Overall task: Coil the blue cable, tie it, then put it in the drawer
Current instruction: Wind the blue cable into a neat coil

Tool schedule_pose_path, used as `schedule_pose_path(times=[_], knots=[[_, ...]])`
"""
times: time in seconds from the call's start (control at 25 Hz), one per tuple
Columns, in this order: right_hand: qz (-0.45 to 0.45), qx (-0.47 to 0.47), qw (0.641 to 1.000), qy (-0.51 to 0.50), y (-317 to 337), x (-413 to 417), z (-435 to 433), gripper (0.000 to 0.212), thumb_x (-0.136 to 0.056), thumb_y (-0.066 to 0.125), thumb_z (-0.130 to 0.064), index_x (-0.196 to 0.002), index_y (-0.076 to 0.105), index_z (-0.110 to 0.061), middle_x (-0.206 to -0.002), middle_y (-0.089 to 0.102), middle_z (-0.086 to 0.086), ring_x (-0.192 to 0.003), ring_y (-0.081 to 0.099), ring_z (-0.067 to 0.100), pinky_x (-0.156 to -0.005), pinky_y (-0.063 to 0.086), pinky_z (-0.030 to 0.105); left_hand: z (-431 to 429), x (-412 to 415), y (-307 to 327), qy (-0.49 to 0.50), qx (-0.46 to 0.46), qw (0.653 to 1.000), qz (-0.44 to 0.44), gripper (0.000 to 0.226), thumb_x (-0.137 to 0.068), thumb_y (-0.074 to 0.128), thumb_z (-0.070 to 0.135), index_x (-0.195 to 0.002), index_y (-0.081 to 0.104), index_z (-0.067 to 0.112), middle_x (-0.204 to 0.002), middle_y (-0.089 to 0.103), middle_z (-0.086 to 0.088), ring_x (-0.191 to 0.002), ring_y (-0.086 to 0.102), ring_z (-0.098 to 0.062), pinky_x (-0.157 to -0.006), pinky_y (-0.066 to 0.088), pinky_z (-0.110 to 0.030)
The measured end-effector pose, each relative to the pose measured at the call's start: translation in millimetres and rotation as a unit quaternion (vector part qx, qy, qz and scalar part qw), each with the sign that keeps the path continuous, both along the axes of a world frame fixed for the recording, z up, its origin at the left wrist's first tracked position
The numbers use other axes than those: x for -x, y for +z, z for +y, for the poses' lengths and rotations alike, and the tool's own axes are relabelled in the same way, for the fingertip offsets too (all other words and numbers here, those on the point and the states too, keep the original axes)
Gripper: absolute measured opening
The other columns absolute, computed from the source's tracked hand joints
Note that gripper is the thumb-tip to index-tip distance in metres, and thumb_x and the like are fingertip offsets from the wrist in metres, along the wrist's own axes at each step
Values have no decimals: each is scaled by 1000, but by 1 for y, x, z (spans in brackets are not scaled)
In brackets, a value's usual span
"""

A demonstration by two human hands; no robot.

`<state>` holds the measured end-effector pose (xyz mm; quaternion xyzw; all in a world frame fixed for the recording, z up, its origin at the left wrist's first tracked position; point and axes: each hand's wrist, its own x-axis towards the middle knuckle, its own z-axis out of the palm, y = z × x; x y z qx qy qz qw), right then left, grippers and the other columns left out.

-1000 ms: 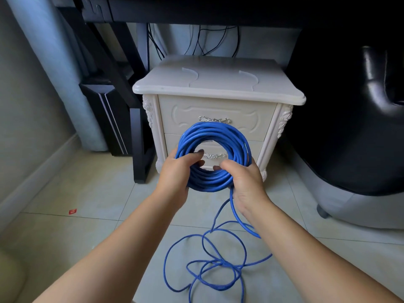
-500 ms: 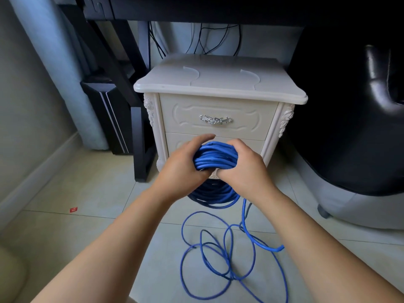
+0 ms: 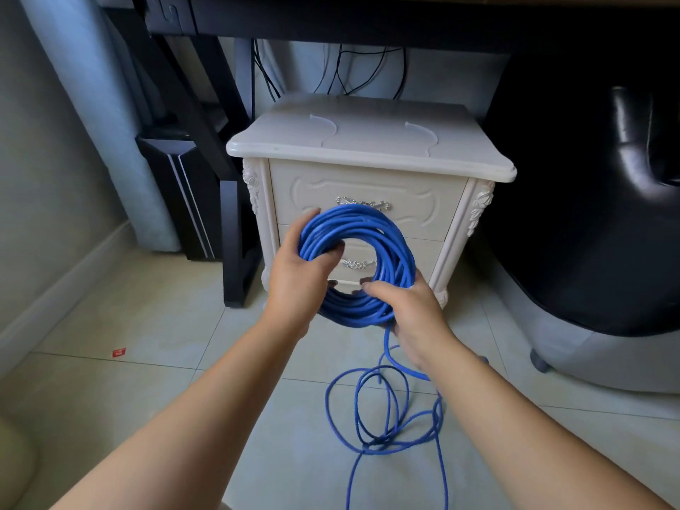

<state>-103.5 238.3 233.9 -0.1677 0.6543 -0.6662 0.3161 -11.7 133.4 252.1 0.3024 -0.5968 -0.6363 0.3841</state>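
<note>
**Coil mostly wound, tie and drawer still to come**

Head view: I held the blue cable point(image 3: 396, 252) up as a thick ring in front of the bedside cabinet point(image 3: 368, 141), which stood at twelve o'clock from me. My left hand point(image 3: 298, 274) gripped the ring at about nine o'clock, with the thumb hooked through the hole and the fingers wrapped behind the strands. My right hand point(image 3: 408, 307) clamped the ring at about five o'clock, thumb lying over the front of the bundle.

From the ring's six o'clock a loose tail point(image 3: 385, 344) dropped to the tiled floor point(image 3: 184, 325) and lay there in several slack, overlapping loops between my forearms. I judged the coiling well advanced but not finished, since that slack remained to be wound on.

I saw no strap or knot round the bundle, so the tying had not begun. The top drawer point(image 3: 368, 185) and the one beneath it were both closed, so a drawer remained to be opened and the cable stowed.
</note>
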Motion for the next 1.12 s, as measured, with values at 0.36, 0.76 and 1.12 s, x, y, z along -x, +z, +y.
schedule_pose_path(times=[0.36, 0.76, 1.12], knots=[[-5, 33, 996, -85, 1, 2, -7, 35, -76, 59, 11, -92, 58, -20, -74, 58, 1, -69, 68, 22, -81, 55, 44, 1, 2, -11, -48, -71, 994, -64, 39, -84, 73, 20, -118, 57, 33, -96, 69, 0, -93, 70, -24, -77, 53, -36], [387, -146, 907, 86, 23, 18, 1, 50, -77, 66, -2, -116, 62, -32, -100, 67, -8, -89, 61, 13, -82, 48, 24, -8, -8, -1, -99, 352, 901, -233, 69, -73, 72, 16, -135, 48, 37, -121, 58, 10, -105, 57, -7, -91, 47, -25], [245, -81, 966, 36, 20, 18, 5, 30, -78, 73, -16, -99, 63, -35, -87, 68, -15, -79, 64, 5, -73, 51, 25, 2, 0, -2, -32, 169, 966, -194, 27, -75, 68, 5, -94, 62, 22, -69, 61, 8, -57, 53, -8, -56, 42, -21]])
